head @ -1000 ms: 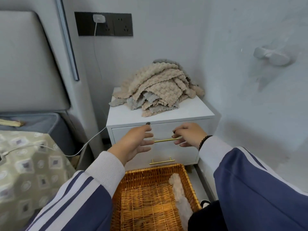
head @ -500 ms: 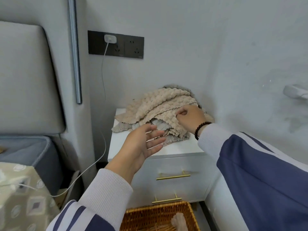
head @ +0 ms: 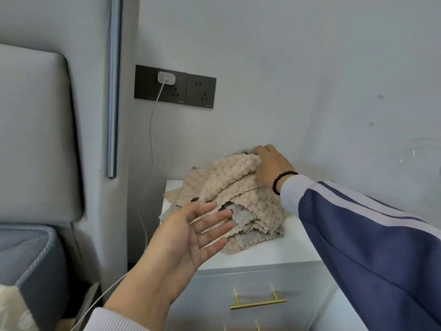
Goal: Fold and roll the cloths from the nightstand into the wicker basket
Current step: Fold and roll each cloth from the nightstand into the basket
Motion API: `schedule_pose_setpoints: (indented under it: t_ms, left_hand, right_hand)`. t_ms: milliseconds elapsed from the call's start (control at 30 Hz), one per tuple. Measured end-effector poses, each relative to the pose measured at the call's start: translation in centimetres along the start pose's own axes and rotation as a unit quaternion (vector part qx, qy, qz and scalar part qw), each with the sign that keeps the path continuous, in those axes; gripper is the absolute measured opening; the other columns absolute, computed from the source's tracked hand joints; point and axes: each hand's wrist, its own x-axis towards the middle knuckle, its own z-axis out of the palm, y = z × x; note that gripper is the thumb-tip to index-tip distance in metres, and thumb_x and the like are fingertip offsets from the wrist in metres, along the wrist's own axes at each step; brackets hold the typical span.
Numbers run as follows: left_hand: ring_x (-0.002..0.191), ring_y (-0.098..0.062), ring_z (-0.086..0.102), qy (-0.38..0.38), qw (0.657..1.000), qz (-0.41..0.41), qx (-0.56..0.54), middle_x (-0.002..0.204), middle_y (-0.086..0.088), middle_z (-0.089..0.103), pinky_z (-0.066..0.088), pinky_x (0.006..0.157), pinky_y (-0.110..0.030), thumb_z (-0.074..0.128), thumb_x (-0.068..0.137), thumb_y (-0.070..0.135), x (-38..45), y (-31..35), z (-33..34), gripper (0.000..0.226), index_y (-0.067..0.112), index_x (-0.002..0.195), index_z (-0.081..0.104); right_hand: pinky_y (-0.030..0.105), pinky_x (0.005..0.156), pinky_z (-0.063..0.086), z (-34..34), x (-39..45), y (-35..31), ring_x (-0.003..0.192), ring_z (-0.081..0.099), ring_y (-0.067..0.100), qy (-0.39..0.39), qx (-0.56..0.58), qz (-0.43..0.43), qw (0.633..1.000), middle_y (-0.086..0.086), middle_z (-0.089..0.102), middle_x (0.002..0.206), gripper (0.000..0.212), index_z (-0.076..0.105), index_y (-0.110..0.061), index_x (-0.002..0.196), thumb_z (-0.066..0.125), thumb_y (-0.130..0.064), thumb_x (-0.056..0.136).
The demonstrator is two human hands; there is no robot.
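A padded grey headboard [head: 35, 130] is seen well to the left of the nightstand [head: 250, 256], and a dark socket plate [head: 175, 86] with a white charger [head: 166, 77] plugged in is set on the wall above it; a thin white cable [head: 149, 168] hangs down past the nightstand's left side. The nightstand itself is a white, smooth-faced box with a brass bar handle [head: 259, 301] on its drawer.

On its top, towards the back, the heap of cloths [head: 238, 194] is piled loosely: soft, nubbly, scallop-edged pieces, mostly beige with some grey-blue showing lower down. None appears folded or rolled. The wicker basket is not in view, so its contents cannot be told. The task is judged to be at an early stage, with the whole heap left.

The right hand [head: 272, 167] is laid at the heap's upper back, its fingers curled into the top beige cloth as if gripping it. The left hand [head: 188, 237] is held at the heap's front edge, palm up and fingers spread, holding nothing.
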Motion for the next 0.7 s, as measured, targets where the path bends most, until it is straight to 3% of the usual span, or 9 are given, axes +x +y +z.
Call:
schedule_pose_setpoints:
  t_ms: [100,233,333,400,500,700]
  left_hand:
    - [0.096,-0.030,0.071,-0.003,1.000,-0.005,-0.005,0.101,-0.014,0.074,0.053,0.084,-0.040,0.038,0.101,0.031,-0.1,0.1,0.0,0.032,0.009,0.112,0.060]
    - [0.097,-0.029,0.071,0.000,1.000,-0.005,0.000,0.100,-0.014,0.074,0.053,0.084,-0.039,0.038,0.102,0.032,-0.1,0.2,-0.1,0.033,0.010,0.113,0.060]
    - [0.097,-0.029,0.071,0.002,1.000,-0.006,0.009,0.099,-0.013,0.074,0.053,0.086,-0.040,0.038,0.101,0.032,0.0,0.1,-0.1,0.033,0.010,0.114,0.060]
    - [0.097,-0.028,0.071,0.003,1.000,-0.007,0.013,0.099,-0.013,0.074,0.053,0.086,-0.039,0.039,0.101,0.032,0.0,0.1,-0.1,0.033,0.010,0.113,0.060]
    - [0.097,-0.028,0.071,0.001,1.000,-0.004,0.022,0.099,-0.012,0.075,0.053,0.085,-0.039,0.039,0.101,0.032,0.2,0.1,0.0,0.033,0.010,0.113,0.060]
    - [0.095,-0.028,0.072,-0.005,0.999,0.000,0.050,0.099,-0.013,0.075,0.053,0.082,-0.038,0.042,0.099,0.029,0.4,-0.5,0.4,0.031,0.009,0.116,0.060]
  right_hand:
    - [0.039,0.096,0.043,0.1,1.3,-0.3,0.119,0.043,0.029,0.046,-0.051,0.018,0.997,0.008,0.040,0.136,0.039,0.055,-0.012,0.120,0.048,0.000,0.083]
    - [0.040,0.115,0.015,-0.1,3.1,-0.7,0.144,0.009,0.027,-0.063,-0.101,0.033,0.992,0.006,0.018,0.156,0.052,0.050,-0.022,0.134,0.052,-0.014,0.083]
    - [0.047,0.117,0.013,0.0,3.8,-0.6,0.146,0.008,0.027,-0.157,-0.103,0.064,0.980,0.004,0.024,0.155,0.058,0.038,-0.022,0.144,0.049,-0.020,0.087]
    - [0.050,0.114,0.020,0.0,3.7,-0.7,0.141,0.022,0.029,-0.177,-0.103,0.072,0.976,0.006,0.036,0.145,0.057,0.037,-0.020,0.143,0.049,-0.023,0.087]
    - [0.047,0.109,0.028,-0.9,3.3,-0.8,0.126,0.039,0.030,-0.109,-0.042,0.080,0.990,0.007,0.041,0.136,0.050,0.044,-0.017,0.133,0.051,-0.021,0.084]
    - [0.035,0.107,0.028,-5.4,1.4,-0.8,0.125,0.039,0.029,0.129,0.163,0.095,0.974,0.004,0.027,0.148,0.057,0.034,-0.011,0.142,0.053,-0.020,0.089]
